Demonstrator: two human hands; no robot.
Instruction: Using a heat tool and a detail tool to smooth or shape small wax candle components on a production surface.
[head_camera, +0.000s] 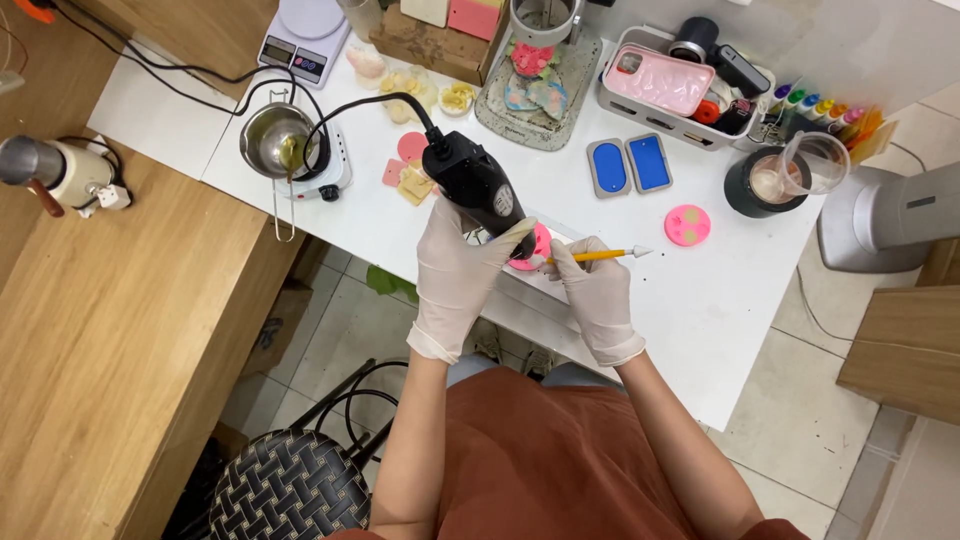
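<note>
Head view: left hand grips black heat tool beside blue rectangular moulds.

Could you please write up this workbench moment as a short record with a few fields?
Left hand: gloved left hand grips a black corded heat tool, nozzle aimed down at a pink round mould.
Right hand: gloved right hand holds a yellow-handled pointed tool beside the mould.
Surface: white table.
Left of the hands: small metal pot on a white hotplate; digital scale behind.
Right of the hands: two blue rectangular moulds, a second pink round mould, a clear plastic cup.
</note>
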